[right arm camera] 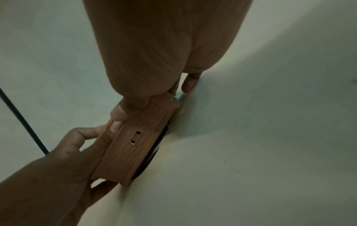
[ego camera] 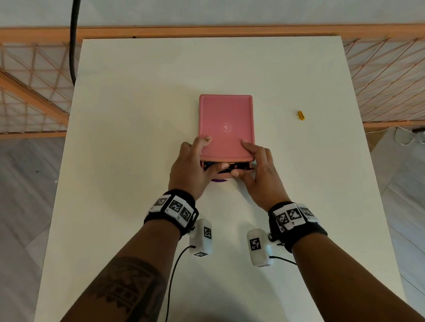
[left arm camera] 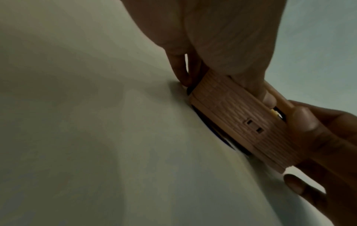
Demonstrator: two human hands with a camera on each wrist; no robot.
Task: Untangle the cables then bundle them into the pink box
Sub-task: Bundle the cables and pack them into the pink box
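- Nearest my head camera are my two forearms, each with a black wrist strap (ego camera: 171, 209) carrying black-and-white marker tiles and a small white camera pod (ego camera: 201, 237) hanging under it on a thin black wire.
- Just past them, my left hand (ego camera: 190, 168) grips the near left corner of the pink box (ego camera: 226, 125): the forefinger lies on top of the lid, the thumb reaches into the gap at the near edge, and the other fingers run down the left side.
- On the other corner, my right hand (ego camera: 258, 168) does the same, with fingers flat on the lid near its near right corner and the thumb curled in under the near edge.
- Between lid and base at that near edge I see a dark slot where black cables (ego camera: 228, 168) show, with a bit of blue at the left end; a purple piece (ego camera: 220, 180) pokes out below, between my thumbs.
- From the left wrist camera, the box wall (left arm camera: 237, 122) is ribbed with two small slots, and dark cable loops (left arm camera: 214, 128) show against its underside.
- From the right wrist camera, I see the same ribbed wall (right arm camera: 133, 143) clamped between both hands.
- Everything sits mid-way along a white table (ego camera: 134, 116), the box well apart from a small yellow piece (ego camera: 300, 115) off to the right.
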